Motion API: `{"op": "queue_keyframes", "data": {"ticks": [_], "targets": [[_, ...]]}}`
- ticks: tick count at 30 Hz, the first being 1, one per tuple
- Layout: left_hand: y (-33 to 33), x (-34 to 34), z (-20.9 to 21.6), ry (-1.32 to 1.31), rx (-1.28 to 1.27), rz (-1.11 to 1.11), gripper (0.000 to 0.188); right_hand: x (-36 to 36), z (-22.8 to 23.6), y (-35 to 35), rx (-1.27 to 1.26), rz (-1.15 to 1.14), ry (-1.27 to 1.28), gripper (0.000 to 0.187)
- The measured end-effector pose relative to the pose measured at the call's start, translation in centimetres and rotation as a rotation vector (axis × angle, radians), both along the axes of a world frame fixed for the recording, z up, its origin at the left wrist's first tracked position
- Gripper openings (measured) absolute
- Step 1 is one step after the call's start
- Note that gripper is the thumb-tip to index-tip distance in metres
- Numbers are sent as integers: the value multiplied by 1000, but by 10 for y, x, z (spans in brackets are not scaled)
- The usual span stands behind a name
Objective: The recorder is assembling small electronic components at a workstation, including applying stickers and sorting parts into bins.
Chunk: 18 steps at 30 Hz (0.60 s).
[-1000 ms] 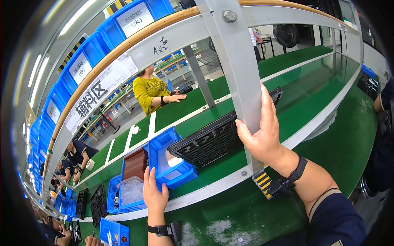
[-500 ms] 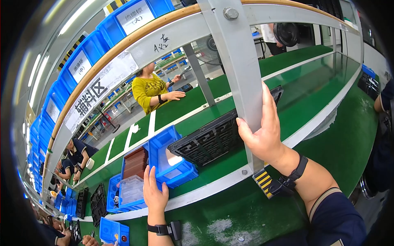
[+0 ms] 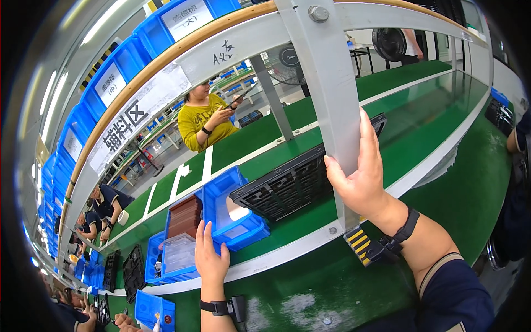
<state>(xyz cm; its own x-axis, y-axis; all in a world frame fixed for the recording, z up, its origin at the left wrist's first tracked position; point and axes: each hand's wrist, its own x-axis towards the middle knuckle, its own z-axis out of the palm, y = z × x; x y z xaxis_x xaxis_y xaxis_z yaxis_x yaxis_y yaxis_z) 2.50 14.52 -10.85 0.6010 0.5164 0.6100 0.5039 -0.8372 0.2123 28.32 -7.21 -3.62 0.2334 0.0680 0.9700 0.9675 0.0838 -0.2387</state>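
Observation:
Both of my hands are raised with fingers stretched out and palms facing each other, holding nothing. My left hand is in front of the blue bins, nearest the one with clear plastic trays and a brown stack. My right hand overlaps the grey metal post; whether it touches cannot be made out. Behind the post, a black slotted tray leans tilted against the open blue bin. Dark straps with small devices circle both wrists.
A worn green worktop lies below my hands. A white-edged ledge carries the bins. Black trays and a small blue bin stand left. Blue bins line the upper rail. Co-workers sit nearby, one in a yellow top opposite.
The view has shifted slightly, moving the scene a little to the right. My hands keep their pose. The person in yellow has lifted a hand off the bench and now holds a phone-like device in both hands.

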Motion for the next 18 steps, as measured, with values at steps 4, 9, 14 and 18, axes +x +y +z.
{"op": "queue_keyframes", "data": {"ticks": [4,9,14,18], "targets": [[0,2,0,-11,0,-15,67,2,1,-1,-2,8,12,80],[2,0,-2,-12,51,-14,65,1,-1,0,-9,9,43,80],[3,0,-2,-21,81,-19,64,1,-3,0,-8,25,66,80],[4,0,-3,-27,82,-21,63,2,-4,1,-14,19,69,80]]}}
